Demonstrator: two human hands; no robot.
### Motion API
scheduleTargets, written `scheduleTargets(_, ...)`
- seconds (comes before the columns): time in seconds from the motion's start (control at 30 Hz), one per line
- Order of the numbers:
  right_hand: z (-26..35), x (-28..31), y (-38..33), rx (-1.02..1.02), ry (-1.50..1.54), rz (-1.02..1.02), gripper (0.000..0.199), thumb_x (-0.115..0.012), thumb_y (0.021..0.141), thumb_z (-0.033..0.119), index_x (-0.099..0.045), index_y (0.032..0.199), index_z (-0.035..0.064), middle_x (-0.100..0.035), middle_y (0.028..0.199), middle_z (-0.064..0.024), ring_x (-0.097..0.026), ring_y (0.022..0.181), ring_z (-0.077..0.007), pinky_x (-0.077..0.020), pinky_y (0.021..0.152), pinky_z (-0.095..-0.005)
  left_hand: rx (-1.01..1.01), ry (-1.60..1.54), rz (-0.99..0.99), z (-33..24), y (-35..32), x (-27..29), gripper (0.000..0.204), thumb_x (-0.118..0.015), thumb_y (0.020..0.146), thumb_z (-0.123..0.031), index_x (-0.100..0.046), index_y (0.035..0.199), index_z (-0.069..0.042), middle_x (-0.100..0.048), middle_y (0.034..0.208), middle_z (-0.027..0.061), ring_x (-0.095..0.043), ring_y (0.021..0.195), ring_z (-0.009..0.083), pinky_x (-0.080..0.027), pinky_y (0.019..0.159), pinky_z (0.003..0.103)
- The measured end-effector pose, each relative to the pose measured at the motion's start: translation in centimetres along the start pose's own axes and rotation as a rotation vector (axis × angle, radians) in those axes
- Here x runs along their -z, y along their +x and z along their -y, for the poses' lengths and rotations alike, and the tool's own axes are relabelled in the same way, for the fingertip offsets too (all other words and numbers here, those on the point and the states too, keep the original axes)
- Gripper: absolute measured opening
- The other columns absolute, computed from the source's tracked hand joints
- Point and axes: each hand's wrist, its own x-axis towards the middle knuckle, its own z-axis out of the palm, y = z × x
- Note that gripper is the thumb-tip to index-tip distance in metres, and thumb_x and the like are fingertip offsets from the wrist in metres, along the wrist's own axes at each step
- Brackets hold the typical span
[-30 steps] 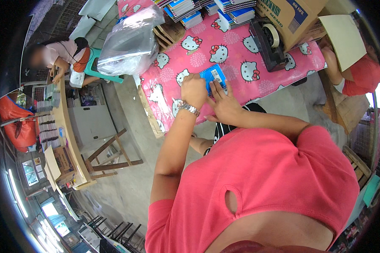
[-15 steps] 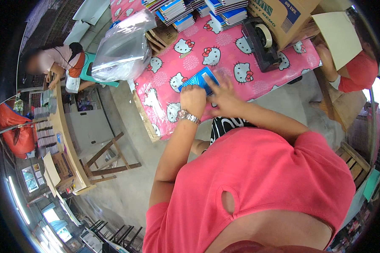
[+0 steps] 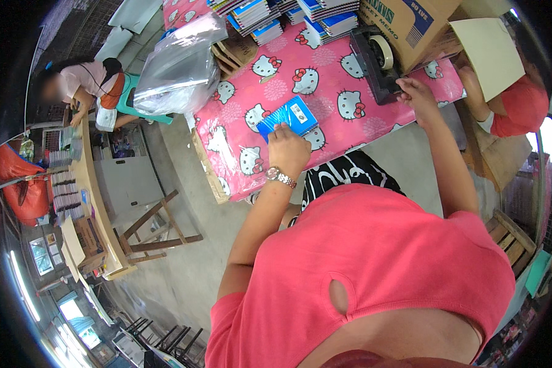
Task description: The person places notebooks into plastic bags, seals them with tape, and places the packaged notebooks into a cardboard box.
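A small blue notebook [image 3: 294, 116] with a white label, in shiny clear wrap, lies on the pink tablecloth [image 3: 365, 126] near its front edge. My left hand [image 3: 288, 147] holds it down, fingers curled over its near edge; a metal watch is on that wrist. To the right stands a black tape dispenser [image 3: 383, 86] with a pale roll of tape [image 3: 381, 51]. My right hand [image 3: 418, 100] is at the dispenser's near end, thumb and fingers pinched together on the tape's end, which is too thin to see clearly.
Clear plastic bags [image 3: 181, 70] lie at the table's left; stacks of notebooks [image 3: 251, 18] stand at the back. A cardboard box [image 3: 411, 27] is behind the dispenser. One person in red [image 3: 518, 104] is at the right, another [image 3: 86, 86] works at a wooden table [image 3: 98, 202] on the left.
My right hand has moved from the notebook over to the dispenser's near end. The left hand has shifted slightly down and its fingers now lie on the notebook's near edge.
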Motion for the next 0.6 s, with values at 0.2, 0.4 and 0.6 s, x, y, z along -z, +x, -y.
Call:
scheduleTargets(0.2, -1.7, -2.2, -5.0, 0.029, 0.42, -0.1, 0.017, -0.06, 0.091, 0.012, -0.056, 0.105, 0.0035, -0.057, 0.087, -0.0015, -0.052, 0.077, -0.0092, -0.0456, 0.062, -0.0227, -0.013, 0.026, -0.009, 0.8, -1.1, -0.5, 0.052, -0.057, 0.077, -0.023, -0.056, 0.115, 0.013, -0.062, 0.112, 0.0259, -0.063, 0.094, 0.0245, -0.041, 0.089, 0.04)
scheduleTargets(0.4, -6.2, -3.5, -3.5, -0.394, 0.589, 0.382, 0.006, -0.058, 0.092, 0.011, -0.054, 0.091, 0.0072, -0.052, 0.078, 0.001, -0.047, 0.065, -0.0079, -0.0372, 0.053, -0.0209, -0.058, -0.036, 0.014, 1.1, -0.9, 0.1, 0.043, -0.054, 0.076, -0.008, -0.058, 0.115, 0.01, -0.063, 0.111, 0.0257, -0.064, 0.089, 0.022, -0.041, 0.089, 0.039)
scheduleTargets(0.6, 3.2, -20.3, -3.0, 0.193, -0.345, 0.991, 0.021, -0.063, 0.088, 0.023, -0.059, 0.081, 0.0038, -0.056, 0.065, -0.0001, -0.05, 0.055, -0.0082, -0.0384, 0.049, -0.0238, 0.005, -0.083, -0.151, 1.2, -2.1, -1.8, 0.041, -0.054, 0.076, -0.008, -0.06, 0.114, 0.006, -0.064, 0.111, 0.022, -0.064, 0.094, 0.0216, -0.041, 0.087, 0.037)
